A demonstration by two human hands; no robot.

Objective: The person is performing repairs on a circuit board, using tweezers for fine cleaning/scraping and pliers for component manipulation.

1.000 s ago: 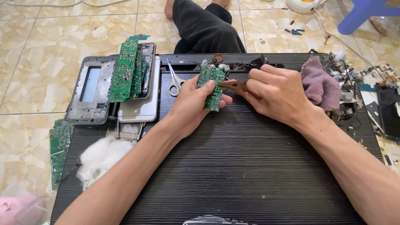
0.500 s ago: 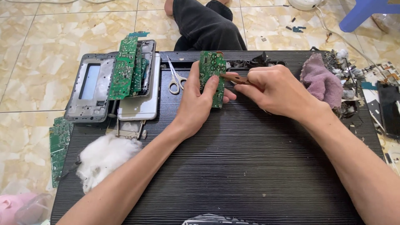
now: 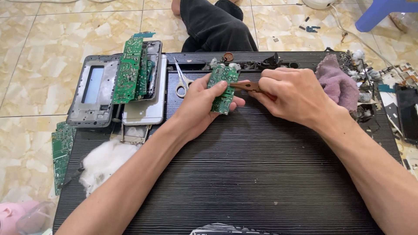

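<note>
My left hand [image 3: 198, 106] grips a small green circuit board [image 3: 223, 89], held upright over the black ribbed mat [image 3: 244, 174]. In my right hand [image 3: 291, 95] is a brown-handled tool [image 3: 246, 86] whose tip touches the board's right edge. Both hands hover near the far middle of the mat. The tool's working end is mostly hidden by the board and my fingers.
Scissors [image 3: 181, 80] lie just left of the board. Green circuit boards [image 3: 128, 72] rest on grey phone frames [image 3: 93, 91] at the left. White cotton [image 3: 104, 161] and another board [image 3: 61, 152] sit lower left. A purple cloth [image 3: 337, 82] and scrap parts lie right. A person's dark-trousered leg [image 3: 215, 26] lies beyond.
My left hand has tilted and shifted the circuit board slightly; the right hand's tool stays pressed against its right edge. Little else has moved.
</note>
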